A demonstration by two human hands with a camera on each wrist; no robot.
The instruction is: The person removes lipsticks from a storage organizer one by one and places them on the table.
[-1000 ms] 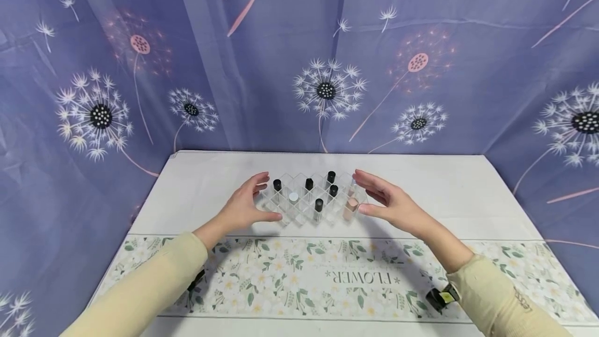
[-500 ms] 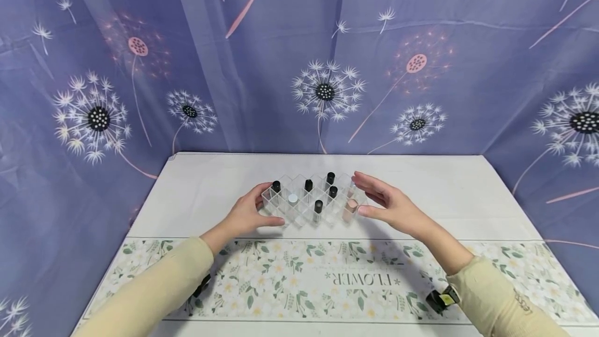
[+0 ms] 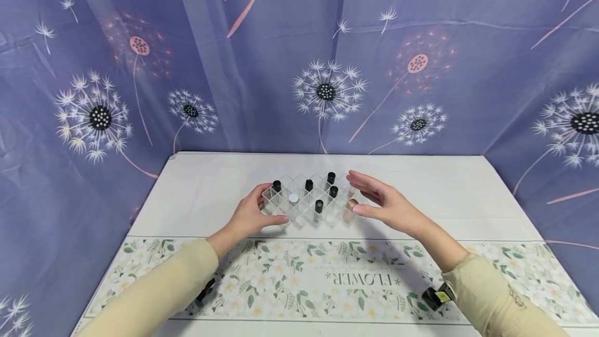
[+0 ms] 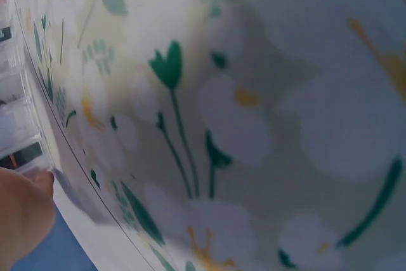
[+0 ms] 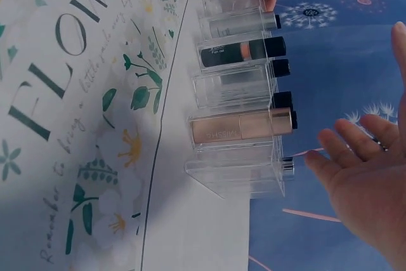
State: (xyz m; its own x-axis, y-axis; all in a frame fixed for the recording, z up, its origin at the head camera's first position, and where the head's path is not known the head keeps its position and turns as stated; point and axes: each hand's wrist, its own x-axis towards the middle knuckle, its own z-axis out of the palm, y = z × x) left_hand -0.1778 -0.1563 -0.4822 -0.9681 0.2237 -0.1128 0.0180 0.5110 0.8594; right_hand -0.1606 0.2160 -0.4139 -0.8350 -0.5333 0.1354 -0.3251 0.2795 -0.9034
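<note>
A clear acrylic lipstick organizer (image 3: 301, 218) with diamond-shaped cells stands on the white table. Several cosmetic tubes are in it: black-capped ones such as a lipstick tube (image 3: 318, 207), one with a pale cap (image 3: 293, 199), and a rose-gold tube (image 5: 238, 128) near the right end. My left hand (image 3: 250, 215) grips the organizer's left end, thumb at the front and fingers round the side. In the left wrist view only part of that hand (image 4: 25, 214) shows against the clear wall. My right hand (image 5: 374, 176) is spread beside the right end, apart from the organizer in the right wrist view.
A floral runner (image 3: 281, 280) printed with FLOWER crosses the white table (image 3: 444, 191) in front of the organizer. A purple dandelion-print curtain (image 3: 262, 92) surrounds the table at the back and sides. Black devices (image 3: 437, 295) sit at both wrists.
My left hand has moved right and closed round the organizer's left end. My right hand has shifted slightly left toward the other end. The organizer shows no clear movement.
</note>
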